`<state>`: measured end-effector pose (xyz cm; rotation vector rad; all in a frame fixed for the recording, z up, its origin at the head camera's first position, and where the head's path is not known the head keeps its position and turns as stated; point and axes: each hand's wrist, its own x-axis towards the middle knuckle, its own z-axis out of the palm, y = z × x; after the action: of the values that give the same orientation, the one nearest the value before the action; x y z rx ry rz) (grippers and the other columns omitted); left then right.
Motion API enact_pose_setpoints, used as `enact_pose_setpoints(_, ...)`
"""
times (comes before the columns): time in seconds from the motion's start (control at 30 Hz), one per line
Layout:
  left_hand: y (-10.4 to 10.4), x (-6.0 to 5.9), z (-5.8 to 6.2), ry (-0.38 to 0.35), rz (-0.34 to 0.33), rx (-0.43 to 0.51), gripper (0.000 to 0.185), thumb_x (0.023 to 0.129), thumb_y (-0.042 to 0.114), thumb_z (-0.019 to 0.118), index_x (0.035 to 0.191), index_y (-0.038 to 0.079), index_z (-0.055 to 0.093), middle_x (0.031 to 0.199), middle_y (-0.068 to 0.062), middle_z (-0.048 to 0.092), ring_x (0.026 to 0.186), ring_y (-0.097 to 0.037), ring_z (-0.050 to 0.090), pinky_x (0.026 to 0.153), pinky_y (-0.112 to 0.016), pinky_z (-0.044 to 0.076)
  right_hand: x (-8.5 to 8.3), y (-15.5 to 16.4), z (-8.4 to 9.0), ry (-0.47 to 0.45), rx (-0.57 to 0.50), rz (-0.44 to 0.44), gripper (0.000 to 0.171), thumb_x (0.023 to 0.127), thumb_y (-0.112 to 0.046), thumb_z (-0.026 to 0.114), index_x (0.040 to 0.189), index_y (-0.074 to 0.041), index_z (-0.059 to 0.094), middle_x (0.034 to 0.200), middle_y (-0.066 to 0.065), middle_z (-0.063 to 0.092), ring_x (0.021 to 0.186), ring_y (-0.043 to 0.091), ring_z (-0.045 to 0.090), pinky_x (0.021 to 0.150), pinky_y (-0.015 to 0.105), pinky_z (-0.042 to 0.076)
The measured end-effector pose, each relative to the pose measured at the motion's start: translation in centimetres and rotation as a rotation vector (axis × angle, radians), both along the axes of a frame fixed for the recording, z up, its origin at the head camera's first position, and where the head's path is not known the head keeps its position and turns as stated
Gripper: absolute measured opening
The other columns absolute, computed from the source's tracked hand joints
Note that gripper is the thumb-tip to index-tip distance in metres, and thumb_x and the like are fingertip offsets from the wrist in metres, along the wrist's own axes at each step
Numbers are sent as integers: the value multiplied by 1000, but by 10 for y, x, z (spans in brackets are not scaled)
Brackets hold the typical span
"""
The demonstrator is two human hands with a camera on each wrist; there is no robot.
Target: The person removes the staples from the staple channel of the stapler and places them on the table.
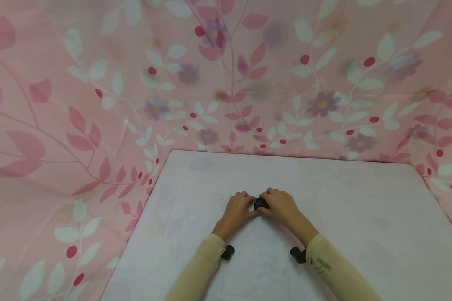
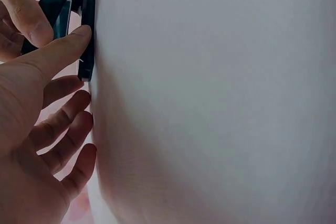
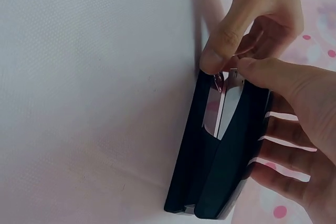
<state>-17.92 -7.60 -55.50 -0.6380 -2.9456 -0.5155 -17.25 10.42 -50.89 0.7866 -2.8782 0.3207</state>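
Observation:
A black stapler (image 3: 223, 150) stands over the white table in front of me, its top arm swung apart from its base, with the metal magazine showing in the gap. My right hand (image 1: 282, 205) grips the top arm, thumb near its front end and fingers behind it, as the right wrist view shows. With thumb and index finger my left hand (image 1: 238, 209) pinches the front end of the base; its other fingers (image 2: 79, 174) are spread loosely near the tabletop. In the head view the hands cover most of the stapler (image 1: 261, 203).
The white tabletop (image 1: 354, 209) stretches out on both sides of the hands. Pink floral cloth (image 1: 226, 83) hangs behind and to the left of it. A small black cylindrical piece (image 1: 228, 252) shows by the left cuff, and a similar black piece (image 1: 297, 255) by the right.

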Motion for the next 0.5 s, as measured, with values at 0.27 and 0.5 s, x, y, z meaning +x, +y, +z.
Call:
enact_pose_setpoints(0.27,1,-1,-1,-11,-44,75,37,79,40,81,108,17,77,97,0,67,86,-16,57,73,-29,42,-2,-3,-1,-3,6,7,37,78,-37,81,103,-11,72,89,4,65,77,20,62,68,38,53)
enact_pose_setpoints(0.5,2,-3,-1,-15,-65,103,32,81,37,80,104,16,77,95,1,66,85,-16,57,73,-28,42,-4,-3,0,-17,41,1,36,79,-38,80,102,-12,71,90,4,65,77,20,61,67,37,52)
